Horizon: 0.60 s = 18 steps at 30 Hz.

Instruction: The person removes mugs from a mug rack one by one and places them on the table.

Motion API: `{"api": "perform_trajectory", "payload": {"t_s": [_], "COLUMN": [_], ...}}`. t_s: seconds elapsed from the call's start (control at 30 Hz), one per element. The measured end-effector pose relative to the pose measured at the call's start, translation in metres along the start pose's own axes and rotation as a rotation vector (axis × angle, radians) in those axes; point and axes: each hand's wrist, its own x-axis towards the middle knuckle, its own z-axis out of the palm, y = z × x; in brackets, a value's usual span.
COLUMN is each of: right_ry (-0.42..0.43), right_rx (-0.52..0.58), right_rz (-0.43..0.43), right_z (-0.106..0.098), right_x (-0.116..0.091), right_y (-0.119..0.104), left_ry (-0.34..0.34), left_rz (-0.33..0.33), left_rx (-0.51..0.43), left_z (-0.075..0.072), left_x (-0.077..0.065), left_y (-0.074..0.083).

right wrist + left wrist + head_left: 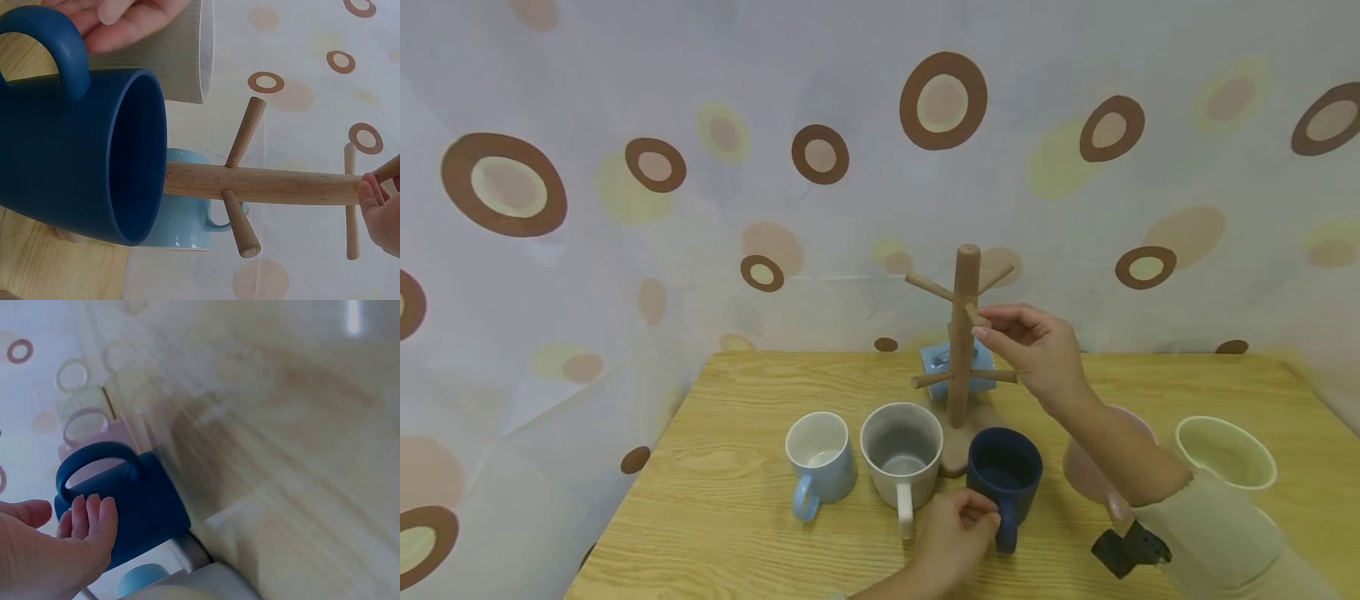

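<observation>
A wooden mug tree stands near the back of the table. My right hand pinches the end of one upper peg between thumb and fingers. In front of the stand sits a navy blue mug, upright, its handle facing me. My left hand is beside that handle, between the navy mug and a white mug. In the left wrist view, its fingers lie by the mug's side, thumb apart; contact is unclear. Behind the post is a light blue mug, partly hidden.
Left of the white mug stands another light blue mug with a white inside. A pink mug is partly covered by my right forearm. Farther right is a pale green mug. A patterned cloth hangs behind the wooden table.
</observation>
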Motion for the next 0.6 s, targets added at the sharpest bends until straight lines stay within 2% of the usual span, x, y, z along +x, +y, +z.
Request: {"api": "perform_trajectory", "payload": {"t_s": [0.13, 0.27, 0.43, 0.6], "right_ry": [0.032, 0.044, 0.045, 0.031], "right_rx": [-0.087, -0.122, -0.154, -0.154], "right_rz": [-0.043, -0.048, -0.057, -0.078], "right_z": [0.003, 0.003, 0.004, 0.004], "right_x": [0.001, 0.001, 0.001, 0.001], "right_y": [0.002, 0.002, 0.001, 0.0], "left_ry": [-0.016, -0.039, 0.002, 0.075], "left_rz": [0.041, 0.083, 0.132, 0.194], "left_rx": [0.032, 0.038, 0.032, 0.106], "left_z": [-0.008, -0.018, -0.035, -0.054], "left_x": [0.002, 0.008, 0.017, 0.03], "left_y": [0.011, 0.023, 0.043, 0.058]}}
